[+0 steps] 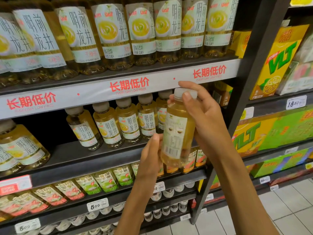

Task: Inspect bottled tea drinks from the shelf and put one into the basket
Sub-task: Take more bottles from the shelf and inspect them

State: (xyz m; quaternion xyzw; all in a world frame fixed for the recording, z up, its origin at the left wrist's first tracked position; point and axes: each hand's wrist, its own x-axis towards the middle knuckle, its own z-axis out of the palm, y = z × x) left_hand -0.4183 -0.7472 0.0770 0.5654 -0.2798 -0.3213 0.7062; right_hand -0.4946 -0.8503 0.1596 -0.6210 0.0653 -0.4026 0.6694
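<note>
A bottle of pale yellow tea with a white cap is held upright in front of the shelf, its back label with a barcode facing me. My right hand grips its neck and upper body, thumb on the front just under the cap. My left hand holds the lower part of the bottle from the left, fingers behind it. Rows of the same tea bottles stand on the middle shelf behind. No basket is in view.
Larger tea bottles fill the top shelf above a white price strip. Green- and red-labelled bottles sit on lower shelves. A dark upright post divides off yellow and green lemon tea cartons on the right. Tiled floor lies at lower right.
</note>
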